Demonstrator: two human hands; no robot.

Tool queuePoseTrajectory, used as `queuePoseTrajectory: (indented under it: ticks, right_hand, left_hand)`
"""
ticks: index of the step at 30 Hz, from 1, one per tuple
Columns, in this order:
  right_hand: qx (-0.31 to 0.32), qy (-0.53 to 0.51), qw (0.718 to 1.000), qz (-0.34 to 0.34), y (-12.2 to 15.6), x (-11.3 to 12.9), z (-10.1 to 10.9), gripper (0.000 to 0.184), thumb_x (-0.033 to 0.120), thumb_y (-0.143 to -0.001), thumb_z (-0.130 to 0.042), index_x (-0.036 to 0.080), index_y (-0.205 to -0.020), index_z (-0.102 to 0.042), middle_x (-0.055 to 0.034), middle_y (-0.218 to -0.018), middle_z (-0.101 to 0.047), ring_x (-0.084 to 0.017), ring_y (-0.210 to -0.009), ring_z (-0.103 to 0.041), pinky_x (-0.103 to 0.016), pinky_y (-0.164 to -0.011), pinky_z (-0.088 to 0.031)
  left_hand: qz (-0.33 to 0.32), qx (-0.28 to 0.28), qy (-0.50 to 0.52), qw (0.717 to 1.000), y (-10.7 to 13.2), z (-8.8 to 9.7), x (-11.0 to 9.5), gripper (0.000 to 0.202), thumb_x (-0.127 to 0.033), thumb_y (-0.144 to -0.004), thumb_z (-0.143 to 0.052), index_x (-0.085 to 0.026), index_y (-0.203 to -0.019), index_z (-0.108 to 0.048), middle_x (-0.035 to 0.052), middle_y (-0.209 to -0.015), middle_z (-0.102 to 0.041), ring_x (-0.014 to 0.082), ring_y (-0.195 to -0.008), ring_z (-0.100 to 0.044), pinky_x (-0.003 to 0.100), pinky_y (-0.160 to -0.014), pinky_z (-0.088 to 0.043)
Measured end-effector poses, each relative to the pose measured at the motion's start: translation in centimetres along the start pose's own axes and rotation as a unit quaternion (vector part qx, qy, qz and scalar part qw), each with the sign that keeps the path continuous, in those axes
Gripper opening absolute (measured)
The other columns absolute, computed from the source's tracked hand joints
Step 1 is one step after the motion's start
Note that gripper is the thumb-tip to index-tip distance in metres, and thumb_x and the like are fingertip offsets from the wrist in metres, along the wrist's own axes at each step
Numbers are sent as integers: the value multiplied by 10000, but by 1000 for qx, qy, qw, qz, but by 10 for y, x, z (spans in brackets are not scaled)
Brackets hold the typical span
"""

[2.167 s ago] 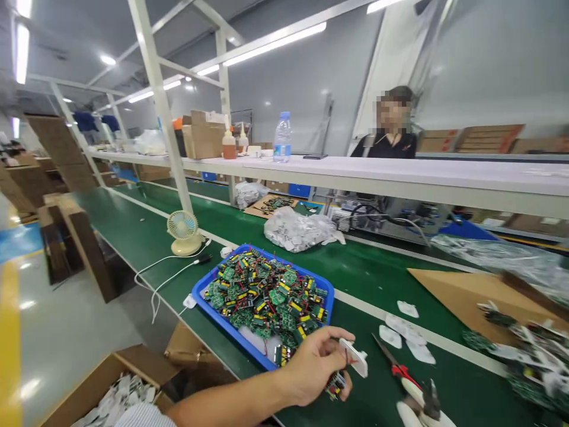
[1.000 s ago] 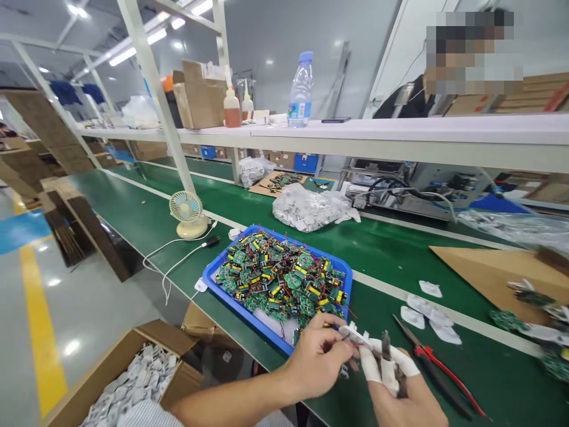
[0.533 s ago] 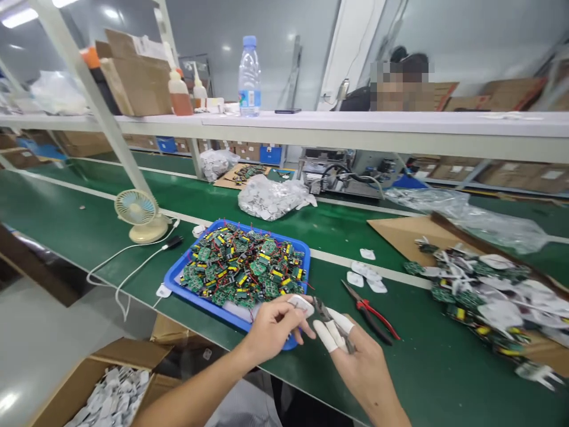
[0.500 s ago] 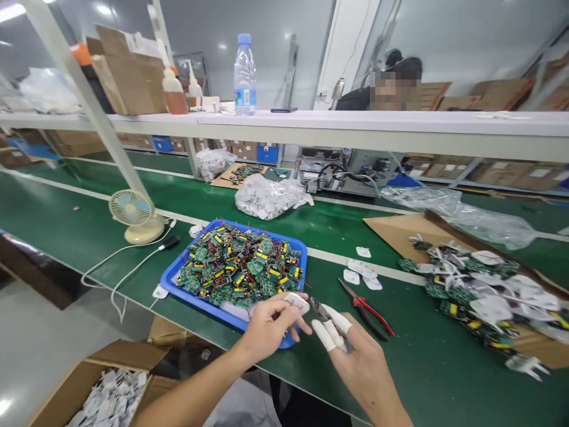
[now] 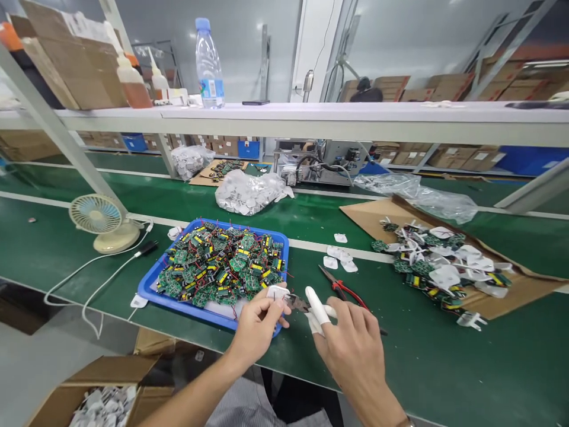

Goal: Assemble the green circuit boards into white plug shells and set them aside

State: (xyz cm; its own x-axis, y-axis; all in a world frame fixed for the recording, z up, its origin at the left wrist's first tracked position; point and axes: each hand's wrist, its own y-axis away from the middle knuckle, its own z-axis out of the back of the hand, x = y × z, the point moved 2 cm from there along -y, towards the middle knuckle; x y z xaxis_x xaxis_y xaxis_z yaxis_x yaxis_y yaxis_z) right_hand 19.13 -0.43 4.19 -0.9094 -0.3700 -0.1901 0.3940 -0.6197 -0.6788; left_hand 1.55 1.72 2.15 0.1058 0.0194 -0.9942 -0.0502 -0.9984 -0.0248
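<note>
My left hand (image 5: pixel 256 325) pinches a small white plastic plate (image 5: pixel 277 292) with rounded corners, just over the near right corner of the blue tray (image 5: pixel 146 290). My right hand (image 5: pixel 351 341) wears white finger cots and is wrapped round a pair of pliers (image 5: pixel 297 303), whose handles are mostly hidden. The pliers' jaws reach the right edge of the plate; whether they grip anything there is too small to tell. Green circuit boards (image 5: pixel 213 261) with yellow parts and red wires fill the tray. Behind my right hand lie red-handled pliers (image 5: pixel 342 289).
Several white plates (image 5: pixel 342 255) lie beyond the red-handled pliers. At right, cardboard (image 5: pixel 524 290) bears a heap of boards with white plates. A fan (image 5: pixel 100 219) and cable stand left. A bag of white parts (image 5: pixel 251 193) lies behind the tray. A shelf (image 5: pixel 275 121) spans the back.
The pliers in my right hand have moved in to meet the white plate, and that hand has turned with its back upward. The whole view has swung to the right.
</note>
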Motion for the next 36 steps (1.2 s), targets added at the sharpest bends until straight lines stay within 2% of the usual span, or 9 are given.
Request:
queuePoseTrajectory:
  ticks: [2,6,11,15,21,23,25,27,36]
  right_hand:
    - [11,5,1000,0,0,2,-1,221,113,-866,-567,214,-672,-600,-122,-965,-632,-254,-907,-515,-411,-810,-403]
    - [28,5,1000,-5,-2,4,-1,227,94,-851,-563,211,-660,-603,-120,-962,-633,-249,-882,-511,-406,-772,-387]
    - [34,-19,999,-6,0,1,-5,218,115,-854,-558,213,-664,-598,-86,-814,-579,-211,-726,-451,-375,-638,-322]
    - [15,-125,991,-48,6,-1,-11,201,87,-833,-519,208,-694,-600,-37,-750,-554,-158,-648,-473,-311,-560,-328]
    - [147,-416,890,-113,10,8,-18,212,232,-958,-496,210,-1058,-682,28,-734,-594,-109,-575,-518,-223,-508,-415]
    - [102,-364,920,-106,11,0,-17,216,240,-946,-512,208,-1086,-672,-3,-809,-627,-135,-657,-555,-252,-572,-446]
    - [25,-253,964,-81,11,-12,-13,167,204,-901,-533,211,-996,-669,-48,-899,-647,-173,-759,-574,-297,-636,-438]
    - [-18,-166,984,-56,10,-20,-8,125,159,-863,-538,216,-889,-646,-71,-931,-643,-201,-808,-559,-328,-668,-414]
    - [-4,-41,999,27,-3,-1,7,237,97,-846,-562,206,-636,-585,-116,-997,-634,-248,-929,-518,-407,-836,-421]
  left_hand:
    - [-2,12,-26,1000,1,-2,3,481,-558,-918,-595,-146,-724,-749,134,-1177,-700,161,-701,-667,286,-646,-553]
    - [-4,38,-85,996,3,-3,10,515,-557,-965,-505,-159,-693,-685,48,-747,-643,136,-591,-579,265,-615,-476]
    - [-19,47,-93,994,1,1,8,547,-583,-975,-457,-179,-626,-573,14,-696,-538,133,-592,-522,258,-584,-423]
    - [-49,49,-109,992,0,5,6,572,-589,-992,-411,-192,-603,-546,25,-659,-528,169,-671,-524,277,-642,-426]
    - [-58,64,-71,994,-2,5,4,602,-564,-1006,-387,-196,-549,-521,32,-623,-539,171,-661,-528,290,-676,-434]
    - [-60,51,-84,993,-1,6,2,570,-560,-997,-413,-189,-598,-580,36,-660,-568,170,-662,-541,283,-653,-437]
    - [-61,38,-106,992,-1,8,1,531,-541,-993,-432,-180,-666,-643,49,-727,-614,171,-680,-560,279,-649,-443]
    - [-64,39,-123,990,-1,10,2,505,-507,-995,-436,-174,-701,-676,64,-802,-656,173,-704,-575,281,-662,-450]
    - [-88,75,-200,973,3,6,-3,411,-325,-1016,-409,-186,-715,-652,45,-772,-629,183,-749,-583,276,-687,-419]
